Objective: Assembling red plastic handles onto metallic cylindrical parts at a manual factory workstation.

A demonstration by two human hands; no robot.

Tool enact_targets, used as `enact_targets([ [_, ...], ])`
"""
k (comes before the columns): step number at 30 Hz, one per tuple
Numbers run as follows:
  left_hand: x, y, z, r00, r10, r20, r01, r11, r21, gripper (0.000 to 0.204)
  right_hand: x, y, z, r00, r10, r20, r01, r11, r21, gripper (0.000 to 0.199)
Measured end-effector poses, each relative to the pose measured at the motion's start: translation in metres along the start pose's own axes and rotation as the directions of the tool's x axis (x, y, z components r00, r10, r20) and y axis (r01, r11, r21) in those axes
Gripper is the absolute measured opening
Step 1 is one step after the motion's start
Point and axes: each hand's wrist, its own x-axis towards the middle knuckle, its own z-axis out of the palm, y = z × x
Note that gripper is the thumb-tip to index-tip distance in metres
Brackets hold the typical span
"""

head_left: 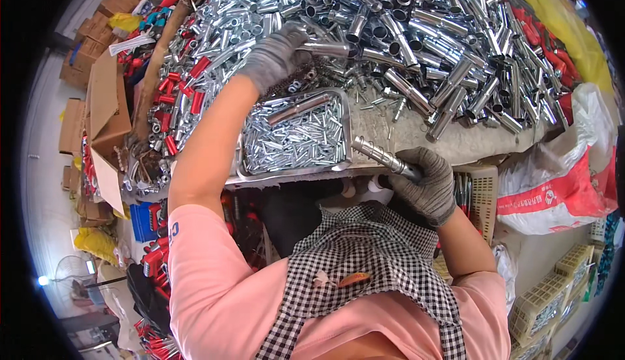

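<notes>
My left hand [277, 54], in a grey knit glove, reaches to the heap's near edge. Its fingers curl round one end of a shiny metal tube [331, 49], which points right. Lower and to the right, my right hand [426, 183], gloved too, is closed round a ridged metal rod [381, 155] with stepped collars; its tip points up and left, and the other end is hidden in my palm. Between my hands lies a metal tray [347, 109] full of small silvery pins [293, 138]. A longer brownish tube [298, 109] rests across the pins.
A big heap of chrome tubes [403, 25] covers the bench [469, 145]. Red sleeves [197, 103] lie at its left. Cardboard boxes [107, 99] stand further left. On the right are a white and red sack [560, 184] and a cream plastic crate [483, 194].
</notes>
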Motion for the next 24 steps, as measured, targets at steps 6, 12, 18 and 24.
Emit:
enact_targets([
  [6,-0.094,0.013,-0.075,0.979,-0.188,0.082,0.17,0.52,-0.837,0.031,-0.006,-0.008,-0.004,0.998,-0.05,0.045,0.053,0.996,-0.071,0.031],
  [12,-0.156,0.061,-0.083,0.912,-0.204,0.355,0.388,0.152,-0.909,0.042,-0.009,-0.031,0.009,0.982,-0.008,0.189,-0.004,0.998,0.063,0.027],
  [18,-0.176,0.095,-0.081,0.887,-0.035,0.461,0.462,0.062,-0.885,0.034,-0.014,-0.023,0.021,0.946,-0.063,0.319,0.026,0.992,0.121,0.028],
  [24,-0.184,0.109,-0.074,0.826,0.103,0.554,0.56,-0.035,-0.828,0.043,-0.022,-0.036,0.041,0.948,-0.022,0.319,0.061,0.992,-0.11,0.046],
])
